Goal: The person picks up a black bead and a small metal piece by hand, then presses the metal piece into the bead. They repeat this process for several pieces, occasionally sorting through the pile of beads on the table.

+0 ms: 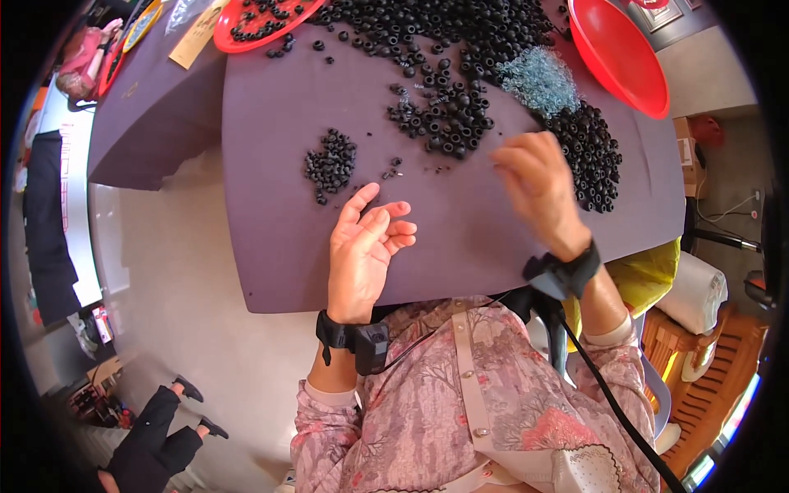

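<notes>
My left hand (366,251) is palm up over the near part of the purple-covered table (288,263), its fingers loosely bent and apart, with nothing visible in them. Just beyond its fingertips lie a few tiny black pieces (393,170), and a small heap of black parts (330,163) sits to their left. My right hand (534,177) hovers at the right, slightly blurred, fingers curled together; whatever they hold is hidden. Beside it lies a heap of black hollow round parts (588,156). Beyond it is a pile of clear bluish small pieces (538,80).
A large mass of black round parts (427,29) covers the table's far side. One red bowl (620,57) is at the far right; another red dish (238,43), holding black parts, is at the far left. A person in dark trousers (156,435) is at the lower left.
</notes>
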`<move>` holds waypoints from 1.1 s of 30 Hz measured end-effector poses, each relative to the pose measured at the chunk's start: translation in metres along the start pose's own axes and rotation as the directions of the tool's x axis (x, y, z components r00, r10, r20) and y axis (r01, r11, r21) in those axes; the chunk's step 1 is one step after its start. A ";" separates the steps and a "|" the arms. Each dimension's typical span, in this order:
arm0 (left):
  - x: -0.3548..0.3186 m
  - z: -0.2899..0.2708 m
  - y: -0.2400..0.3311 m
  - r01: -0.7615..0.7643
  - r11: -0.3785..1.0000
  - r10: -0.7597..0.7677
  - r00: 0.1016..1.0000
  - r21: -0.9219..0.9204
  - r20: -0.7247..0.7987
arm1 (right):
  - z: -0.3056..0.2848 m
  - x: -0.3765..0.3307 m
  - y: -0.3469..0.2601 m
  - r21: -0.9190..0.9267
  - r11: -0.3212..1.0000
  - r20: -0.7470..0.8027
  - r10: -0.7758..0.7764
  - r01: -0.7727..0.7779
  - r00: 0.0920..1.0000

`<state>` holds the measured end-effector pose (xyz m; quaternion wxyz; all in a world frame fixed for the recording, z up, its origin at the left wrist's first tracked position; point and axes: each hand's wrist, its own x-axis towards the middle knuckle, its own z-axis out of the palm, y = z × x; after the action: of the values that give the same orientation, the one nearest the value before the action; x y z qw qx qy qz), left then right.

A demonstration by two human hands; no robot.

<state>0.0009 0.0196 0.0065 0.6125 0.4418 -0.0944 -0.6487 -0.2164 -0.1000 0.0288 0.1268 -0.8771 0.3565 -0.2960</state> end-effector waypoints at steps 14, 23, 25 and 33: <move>-0.006 -0.010 -0.004 -0.036 0.999 0.036 0.999 -0.019 0.040 | 0.036 0.033 -0.016 -0.108 0.994 0.008 0.017 -0.016 1.000; -0.001 -0.005 -0.006 -0.014 1.000 0.014 0.999 0.018 0.050 | 0.054 0.041 -0.020 -0.214 0.976 0.064 -0.011 0.024 0.998; -0.001 -0.004 -0.006 -0.015 1.000 0.014 0.999 0.019 0.051 | 0.052 0.045 -0.022 -0.201 0.979 0.088 -0.020 0.037 0.996; 0.012 0.018 -0.013 -0.013 1.000 0.012 0.994 0.003 0.113 | 0.027 0.027 -0.036 0.080 0.997 0.036 0.012 -0.015 0.999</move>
<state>-0.0191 0.0050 0.0026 0.6093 0.4051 -0.1328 -0.6686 -0.1643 -0.0928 0.0343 0.1703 -0.8739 0.3481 -0.2934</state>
